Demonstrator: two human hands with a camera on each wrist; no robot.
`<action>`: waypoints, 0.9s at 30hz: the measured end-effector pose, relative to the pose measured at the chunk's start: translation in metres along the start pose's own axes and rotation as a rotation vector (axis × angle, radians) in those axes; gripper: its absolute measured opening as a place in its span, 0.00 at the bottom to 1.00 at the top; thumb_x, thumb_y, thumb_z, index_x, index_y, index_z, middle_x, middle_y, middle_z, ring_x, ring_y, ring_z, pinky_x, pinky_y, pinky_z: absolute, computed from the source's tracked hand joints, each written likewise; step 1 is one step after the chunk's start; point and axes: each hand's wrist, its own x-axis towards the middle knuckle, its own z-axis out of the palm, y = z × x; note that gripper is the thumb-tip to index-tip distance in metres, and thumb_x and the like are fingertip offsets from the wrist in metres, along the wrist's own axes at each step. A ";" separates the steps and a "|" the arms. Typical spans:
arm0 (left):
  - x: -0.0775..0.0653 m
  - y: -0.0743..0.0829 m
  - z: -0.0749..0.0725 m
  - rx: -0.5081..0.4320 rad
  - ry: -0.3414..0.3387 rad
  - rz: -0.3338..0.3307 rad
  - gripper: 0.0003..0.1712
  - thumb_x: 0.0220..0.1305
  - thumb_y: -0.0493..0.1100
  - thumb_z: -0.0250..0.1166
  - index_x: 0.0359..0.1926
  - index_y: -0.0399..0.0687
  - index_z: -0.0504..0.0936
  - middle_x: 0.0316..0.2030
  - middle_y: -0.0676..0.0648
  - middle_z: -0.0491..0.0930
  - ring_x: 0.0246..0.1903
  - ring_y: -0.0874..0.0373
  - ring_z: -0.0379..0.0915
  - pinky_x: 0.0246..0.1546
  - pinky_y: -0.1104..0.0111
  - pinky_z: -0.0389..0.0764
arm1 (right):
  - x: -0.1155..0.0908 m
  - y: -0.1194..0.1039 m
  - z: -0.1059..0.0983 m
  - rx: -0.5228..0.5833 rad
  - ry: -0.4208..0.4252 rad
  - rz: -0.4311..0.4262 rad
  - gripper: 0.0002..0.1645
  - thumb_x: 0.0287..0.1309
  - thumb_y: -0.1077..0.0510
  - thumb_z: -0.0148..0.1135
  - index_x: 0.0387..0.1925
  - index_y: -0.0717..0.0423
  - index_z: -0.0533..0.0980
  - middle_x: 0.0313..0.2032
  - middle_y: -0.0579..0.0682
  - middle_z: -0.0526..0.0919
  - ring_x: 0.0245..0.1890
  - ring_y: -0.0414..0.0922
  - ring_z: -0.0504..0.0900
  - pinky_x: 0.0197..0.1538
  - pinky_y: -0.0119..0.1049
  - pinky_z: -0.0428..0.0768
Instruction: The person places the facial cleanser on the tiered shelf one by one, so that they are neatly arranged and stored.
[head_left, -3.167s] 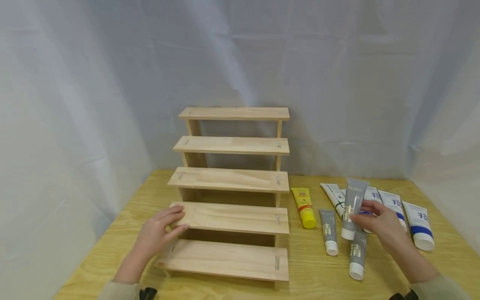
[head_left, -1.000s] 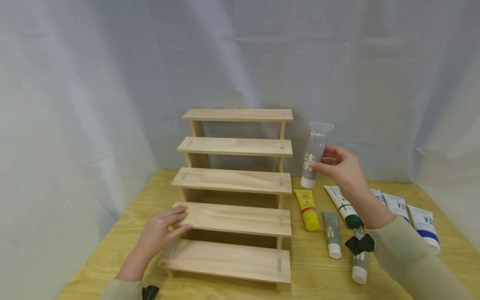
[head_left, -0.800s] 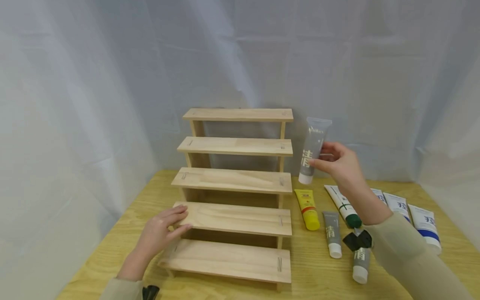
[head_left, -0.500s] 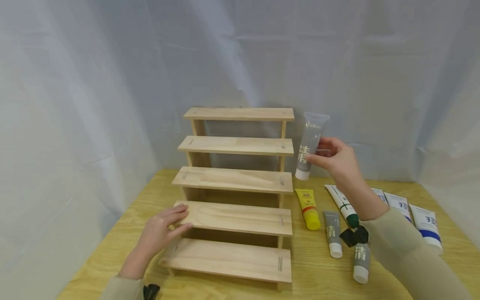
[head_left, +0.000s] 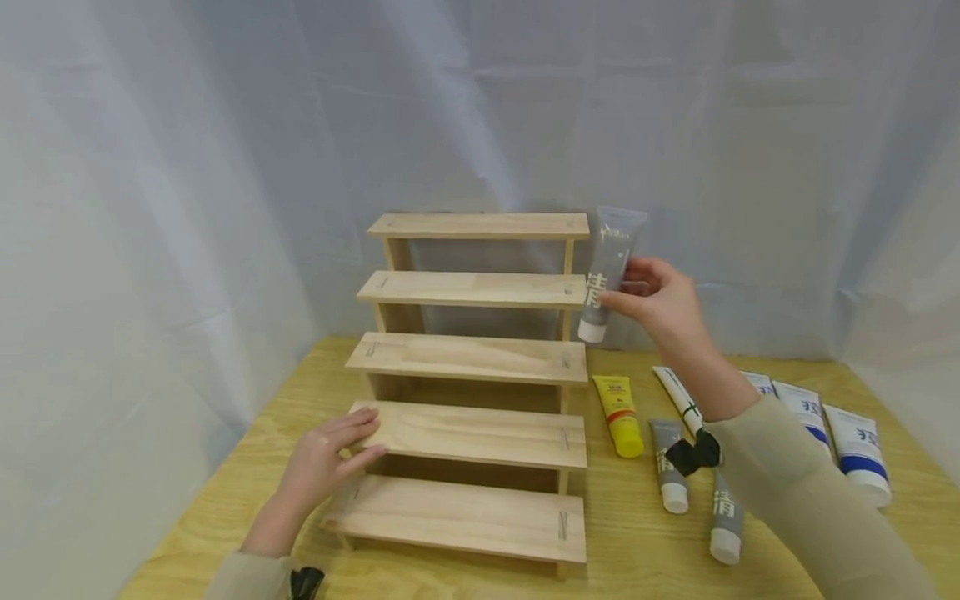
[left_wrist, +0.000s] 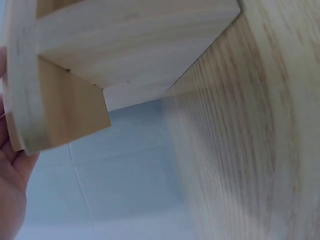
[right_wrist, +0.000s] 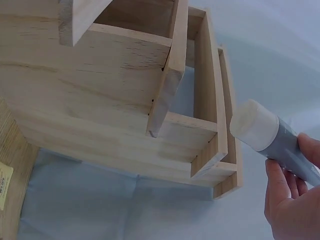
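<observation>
Pinched between the thumb and fingers of my right hand is a grey squeeze tube, white cap downward and slightly tilted. It hangs in the air by the right end of the upper steps of a five-tier wooden display stand; from the wrist its cap looks apart from the wood. My left hand grips the left end of the stand's second step from the bottom, fingertips on top and thumb at the front edge. In the left wrist view, part of that hand shows beside the board.
Right of the stand lie a yellow tube, two grey tubes, a white tube with green markings, and several white-and-blue tubes. My right forearm partly covers them. Pale sheeting hangs behind the wooden table.
My right hand has lifted the grey tube from among the tubes on the table, carrying it up and left toward the stand's right side. The left hand stays on the step.
</observation>
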 end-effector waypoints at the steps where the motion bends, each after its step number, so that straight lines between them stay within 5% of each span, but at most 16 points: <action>1: 0.000 0.000 0.000 -0.003 0.005 0.003 0.27 0.48 0.57 0.64 0.35 0.34 0.82 0.39 0.41 0.80 0.39 0.48 0.77 0.37 0.58 0.78 | 0.001 -0.001 0.001 0.012 0.003 0.002 0.36 0.44 0.56 0.69 0.55 0.60 0.65 0.49 0.57 0.73 0.47 0.48 0.73 0.50 0.42 0.73; 9: -0.003 -0.001 -0.001 -0.009 0.035 0.018 0.31 0.52 0.61 0.58 0.34 0.33 0.82 0.39 0.40 0.80 0.38 0.48 0.77 0.36 0.58 0.77 | 0.014 -0.008 0.014 0.077 0.020 -0.022 0.34 0.43 0.61 0.69 0.53 0.63 0.67 0.46 0.57 0.74 0.44 0.47 0.74 0.48 0.39 0.74; 22: -0.007 -0.002 0.000 -0.014 0.040 0.013 0.28 0.49 0.58 0.63 0.34 0.34 0.82 0.39 0.40 0.80 0.38 0.48 0.77 0.35 0.59 0.78 | 0.036 -0.011 0.033 0.108 0.058 -0.065 0.31 0.41 0.66 0.69 0.50 0.65 0.68 0.44 0.57 0.75 0.42 0.47 0.76 0.45 0.36 0.76; 24: -0.006 -0.001 -0.001 -0.014 0.048 0.020 0.28 0.49 0.59 0.62 0.34 0.35 0.82 0.39 0.41 0.80 0.38 0.48 0.77 0.35 0.59 0.78 | 0.044 -0.006 0.035 0.138 0.059 -0.076 0.30 0.40 0.65 0.69 0.49 0.65 0.69 0.43 0.57 0.76 0.41 0.47 0.76 0.43 0.37 0.77; 27: -0.005 -0.001 -0.001 -0.020 0.068 0.038 0.31 0.52 0.61 0.58 0.33 0.34 0.82 0.39 0.40 0.80 0.37 0.48 0.78 0.34 0.59 0.78 | 0.086 0.036 0.036 0.216 0.059 -0.126 0.32 0.34 0.62 0.74 0.47 0.58 0.72 0.41 0.54 0.78 0.40 0.46 0.78 0.40 0.36 0.79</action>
